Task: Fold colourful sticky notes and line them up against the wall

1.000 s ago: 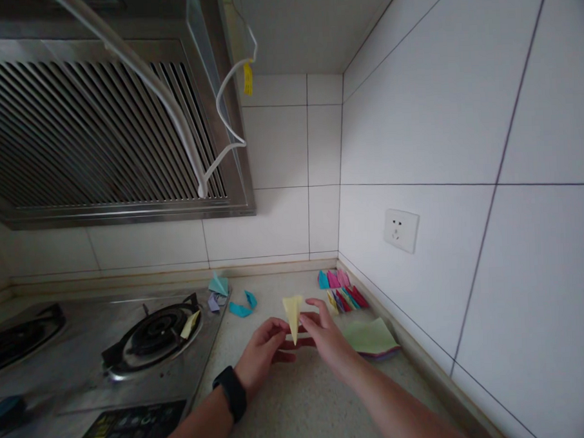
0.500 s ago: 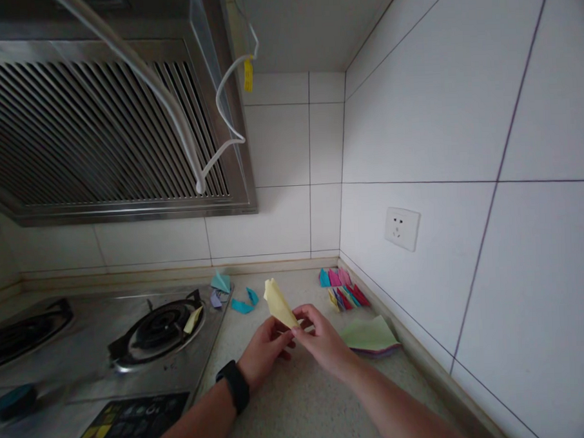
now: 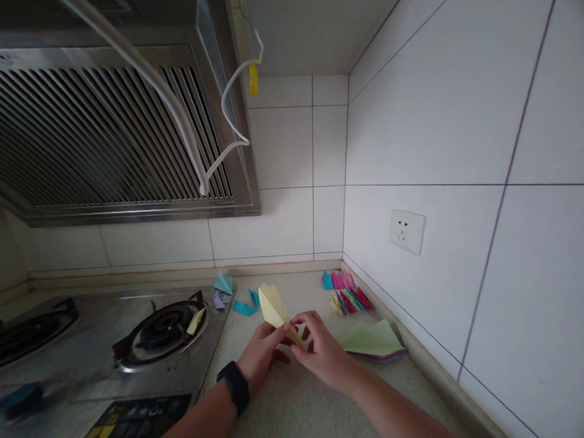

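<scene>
A pale yellow folded paper (image 3: 273, 304) is held up between both hands above the countertop, its wider end pointing up and away to the left. My left hand (image 3: 265, 350) pinches it near the middle; a dark watch is on that wrist. My right hand (image 3: 321, 352) grips its lower, narrower end between thumb and fingers. Some fingertips are hidden behind the paper. Just right of my right hand lies a stack of coloured paper sheets (image 3: 373, 339), light green on top. Beyond the hands sit blue folded paper pieces (image 3: 245, 308).
Colourful folded paper pieces (image 3: 352, 300) stand in rows by the right wall. A teal folded paper (image 3: 223, 283) and a purple one lie beside the gas stove (image 3: 99, 389); a yellow piece (image 3: 196, 321) rests on its burner. A white cable (image 3: 171, 111) hangs before the range hood (image 3: 99, 137).
The yellow paper's upper part has opened wider, showing a crease down its face. Its lower end has dropped slightly, and my right fingers have shifted along it. The view has turned slightly left.
</scene>
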Available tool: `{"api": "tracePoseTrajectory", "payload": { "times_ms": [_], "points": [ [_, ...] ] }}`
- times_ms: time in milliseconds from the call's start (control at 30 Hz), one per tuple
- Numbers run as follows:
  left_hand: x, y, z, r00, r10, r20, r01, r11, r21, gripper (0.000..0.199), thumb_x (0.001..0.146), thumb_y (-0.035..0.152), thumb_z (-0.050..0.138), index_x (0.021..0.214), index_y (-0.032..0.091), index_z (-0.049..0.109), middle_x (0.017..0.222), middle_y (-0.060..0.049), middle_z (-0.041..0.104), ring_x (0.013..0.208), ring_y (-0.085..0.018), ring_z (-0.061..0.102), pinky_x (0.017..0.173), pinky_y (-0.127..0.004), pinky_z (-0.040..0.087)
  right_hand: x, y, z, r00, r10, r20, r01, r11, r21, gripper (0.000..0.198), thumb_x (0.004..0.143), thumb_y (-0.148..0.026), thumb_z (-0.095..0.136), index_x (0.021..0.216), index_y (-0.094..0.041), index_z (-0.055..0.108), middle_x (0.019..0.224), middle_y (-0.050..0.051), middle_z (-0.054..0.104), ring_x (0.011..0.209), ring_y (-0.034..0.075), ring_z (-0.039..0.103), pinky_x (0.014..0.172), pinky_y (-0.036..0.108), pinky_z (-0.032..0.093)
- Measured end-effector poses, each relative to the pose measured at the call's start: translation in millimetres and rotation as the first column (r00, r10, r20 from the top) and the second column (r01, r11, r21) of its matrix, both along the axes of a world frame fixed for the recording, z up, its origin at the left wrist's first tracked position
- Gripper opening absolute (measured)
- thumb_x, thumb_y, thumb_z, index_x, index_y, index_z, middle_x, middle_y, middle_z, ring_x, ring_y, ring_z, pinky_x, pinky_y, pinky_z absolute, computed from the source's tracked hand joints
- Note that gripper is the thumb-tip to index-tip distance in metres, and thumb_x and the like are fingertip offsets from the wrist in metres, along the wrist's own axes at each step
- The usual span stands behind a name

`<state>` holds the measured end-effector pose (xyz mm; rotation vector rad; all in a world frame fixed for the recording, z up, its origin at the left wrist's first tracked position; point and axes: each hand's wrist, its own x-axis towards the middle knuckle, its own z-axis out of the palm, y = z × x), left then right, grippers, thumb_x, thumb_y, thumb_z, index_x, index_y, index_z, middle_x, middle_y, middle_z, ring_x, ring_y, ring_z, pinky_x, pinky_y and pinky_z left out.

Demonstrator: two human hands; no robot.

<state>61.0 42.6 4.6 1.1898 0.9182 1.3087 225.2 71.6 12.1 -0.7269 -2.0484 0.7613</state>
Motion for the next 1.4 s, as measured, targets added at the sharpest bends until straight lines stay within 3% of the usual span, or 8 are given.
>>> {"api": "tracePoseTrajectory", "payload": {
  "times_ms": [100, 300, 533, 733, 933, 1400],
  "points": [
    [1.0, 2.5, 0.1, 0.999, 0.009, -0.045, -0.009, 1.0, 0.007, 0.04, 0.079, 0.045, 0.065, 0.098, 0.01, 0.064, 0.09, -0.011, 0.067, 0.075, -0.018, 0.061, 0.052, -0.022, 0.046, 1.0, -2.3, 2.3, 1.0, 0.014, 0.003, -0.013, 0.999, -0.04, 0.029, 0.082, -0.021, 0.057, 0.109, -0.023, 0.049, 0.107, 0.004, 0.052, 0.085, 0.015, 0.055, 0.072, 0.027, 0.048],
    [2.1, 6.2, -7.8, 0.993, 0.009, -0.12, -0.005, 0.999, 0.035, 0.043, 0.079, 0.047, 0.064, 0.094, 0.007, 0.068, 0.081, -0.011, 0.068, 0.066, -0.016, 0.059, 0.053, -0.024, 0.047, 0.5, 6.0, -0.8, 1.0, -0.014, -0.028, 0.01, 0.99, -0.138, 0.024, 0.087, -0.031, 0.055, 0.108, -0.022, 0.049, 0.104, 0.004, 0.056, 0.081, 0.015, 0.056, 0.068, 0.027, 0.047],
    [2.2, 10.1, -12.6, 0.992, 0.021, -0.124, -0.02, 1.0, 0.011, 0.046, 0.078, 0.05, 0.063, 0.089, 0.006, 0.067, 0.076, -0.01, 0.066, 0.065, -0.017, 0.061, 0.056, -0.026, 0.049, -0.7, 13.5, -8.5, 0.995, -0.099, -0.002, 0.099, 0.994, -0.039, 0.03, 0.082, -0.023, 0.056, 0.111, -0.021, 0.049, 0.101, 0.004, 0.055, 0.074, 0.013, 0.054, 0.061, 0.026, 0.046],
    [3.6, 10.3, -15.3, 0.975, 0.07, -0.209, -0.058, 0.996, 0.063, 0.044, 0.079, 0.051, 0.061, 0.085, 0.008, 0.065, 0.071, -0.007, 0.063, 0.058, -0.014, 0.058, 0.049, -0.023, 0.046, -1.2, 11.1, -7.9, 0.987, -0.163, 0.015, 0.161, 0.983, 0.093, 0.021, 0.077, -0.017, 0.057, 0.096, -0.02, 0.05, 0.088, 0.002, 0.053, 0.07, 0.013, 0.05, 0.062, 0.026, 0.043],
    [0.5, 13.0, -20.9, 0.949, 0.108, -0.295, -0.078, 0.991, 0.11, 0.044, 0.079, 0.053, 0.059, 0.083, 0.01, 0.065, 0.062, -0.003, 0.06, 0.051, -0.012, 0.053, 0.044, -0.021, 0.041, -1.6, 9.3, -3.8, 0.99, -0.116, 0.076, 0.119, 0.992, -0.032, 0.005, 0.081, -0.022, 0.055, 0.082, -0.02, 0.05, 0.069, -0.002, 0.054, 0.061, 0.012, 0.051, 0.054, 0.023, 0.037],
    [-1.0, 12.4, -16.9, 0.956, 0.17, -0.241, -0.154, 0.984, 0.084, 0.042, 0.078, 0.052, 0.06, 0.087, 0.011, 0.065, 0.062, 0.0, 0.057, 0.048, -0.01, 0.049, 0.039, -0.019, 0.036, -1.7, 20.6, -14.7, 0.995, -0.089, -0.055, 0.076, 0.976, -0.206, 0.009, 0.082, -0.025, 0.056, 0.087, -0.019, 0.052, 0.077, 0.001, 0.062, 0.065, 0.013, 0.058, 0.053, 0.022, 0.044]
  ]
}}
